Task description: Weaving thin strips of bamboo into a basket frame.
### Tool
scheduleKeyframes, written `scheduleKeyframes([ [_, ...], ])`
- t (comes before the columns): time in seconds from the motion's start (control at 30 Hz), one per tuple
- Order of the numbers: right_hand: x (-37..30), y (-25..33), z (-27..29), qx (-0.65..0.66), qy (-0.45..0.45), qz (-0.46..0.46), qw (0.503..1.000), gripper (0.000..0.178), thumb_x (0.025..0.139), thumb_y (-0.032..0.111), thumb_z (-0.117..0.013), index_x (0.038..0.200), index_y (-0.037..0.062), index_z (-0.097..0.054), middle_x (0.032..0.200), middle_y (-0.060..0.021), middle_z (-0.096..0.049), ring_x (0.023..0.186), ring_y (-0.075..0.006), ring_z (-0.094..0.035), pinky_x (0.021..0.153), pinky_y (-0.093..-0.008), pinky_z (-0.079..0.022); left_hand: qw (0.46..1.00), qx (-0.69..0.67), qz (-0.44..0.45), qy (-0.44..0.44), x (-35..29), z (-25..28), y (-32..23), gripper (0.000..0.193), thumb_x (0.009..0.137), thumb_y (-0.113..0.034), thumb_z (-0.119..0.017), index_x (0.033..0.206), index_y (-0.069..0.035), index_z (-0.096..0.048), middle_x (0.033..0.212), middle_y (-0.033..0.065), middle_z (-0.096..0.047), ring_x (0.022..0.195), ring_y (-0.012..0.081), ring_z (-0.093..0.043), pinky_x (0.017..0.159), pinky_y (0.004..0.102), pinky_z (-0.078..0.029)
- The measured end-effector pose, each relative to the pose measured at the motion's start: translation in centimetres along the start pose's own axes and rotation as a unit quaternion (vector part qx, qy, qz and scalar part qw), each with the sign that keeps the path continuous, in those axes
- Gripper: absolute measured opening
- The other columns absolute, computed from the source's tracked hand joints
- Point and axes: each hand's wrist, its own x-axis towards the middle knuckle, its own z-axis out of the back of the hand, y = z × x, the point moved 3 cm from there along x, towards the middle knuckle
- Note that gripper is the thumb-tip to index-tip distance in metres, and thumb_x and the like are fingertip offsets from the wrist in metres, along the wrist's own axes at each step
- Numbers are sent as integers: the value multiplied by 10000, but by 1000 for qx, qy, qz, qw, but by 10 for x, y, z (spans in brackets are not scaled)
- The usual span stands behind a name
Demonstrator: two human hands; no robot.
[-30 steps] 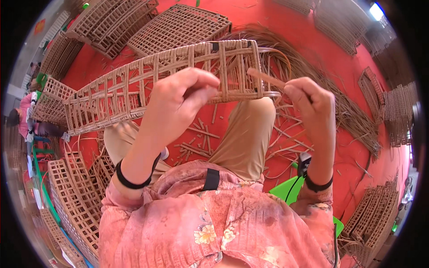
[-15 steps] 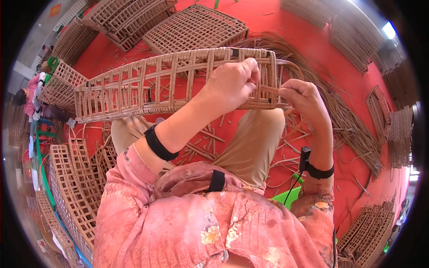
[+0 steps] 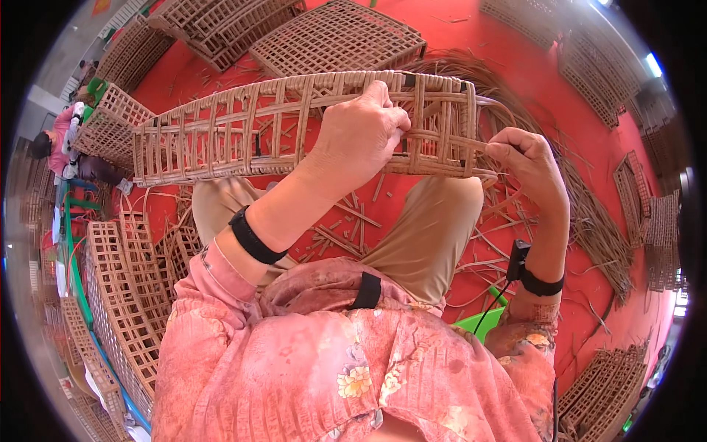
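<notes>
Across my knees lies a long woven rattan frame (image 3: 269,110), an open lattice with a wrapped upper rim. My left hand (image 3: 361,129) reaches over its right half, fingers closed in a pinch on a flat rattan strip (image 3: 449,139) that runs level through the lattice. Past the frame's right end, my right hand (image 3: 529,158) pinches the same strip between thumb and fingers. A loop of strip curves above that hand, beside the frame's end. The left fingertips are partly hidden by the hand itself.
Strip offcuts (image 3: 342,236) litter the red floor. A bundle of long strips (image 3: 589,236) lies to the right. Woven panels (image 3: 339,37) rest at the back, and more panels (image 3: 121,287) stand at the left. Another person (image 3: 62,147) sits far left.
The left hand has moved left along the lattice, while the right hand has shifted slightly right. More of the strip now shows between them. The view has also shifted a little.
</notes>
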Motion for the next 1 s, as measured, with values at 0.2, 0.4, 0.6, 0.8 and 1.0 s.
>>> scheduleKeyframes([
  [0.2, 2, 3, -5, -49, -3, -23, 999, 191, 885, 202, -706, 841, 17, -689, 623, 64, -453, 558, -32, -380, 492, -250, -326, 997, -40, 62, -4, -13, 12, 5, 175, 849, -64, -663, 1024, -78, -667, 940, 97, -677, 799, 260, -674, 711, 361, -545],
  [0.4, 7, 6, -12, -42, -5, 23, 999, 201, 873, 220, -703, 843, 21, -693, 632, 49, -471, 567, -39, -407, 499, -252, -343, 965, -205, 154, 60, -6, 8, 19, 191, 848, -5, -641, 1037, -37, -629, 898, 107, -696, 806, 168, -688, 725, 315, -541],
  [0.6, -5, 4, 8, 49, 10, -96, 994, 143, 869, 160, -704, 839, 22, -688, 678, 63, -527, 615, -24, -437, 548, -206, -346, 968, -180, 172, -12, -23, 33, 16, 163, 848, 17, -656, 1007, -17, -652, 881, 99, -692, 779, 120, -655, 705, 284, -533],
  [0.8, 7, 2, 5, 22, -6, 9, 1000, 102, 867, 108, -719, 875, 14, -683, 722, 58, -560, 645, -24, -463, 562, -213, -379, 996, 7, 80, -33, -34, 28, 25, 121, 841, -15, -688, 944, -71, -720, 870, 54, -656, 772, 222, -681, 673, 338, -540],
  [1.0, 9, 17, -8, 1, -11, 22, 1000, 116, 866, 109, -726, 868, 7, -671, 725, 57, -570, 658, -24, -475, 575, -210, -394, 990, 35, 137, -31, -44, 43, 31, 144, 881, -93, -654, 1021, -88, -687, 904, 65, -654, 771, 243, -685, 696, 366, -549],
])
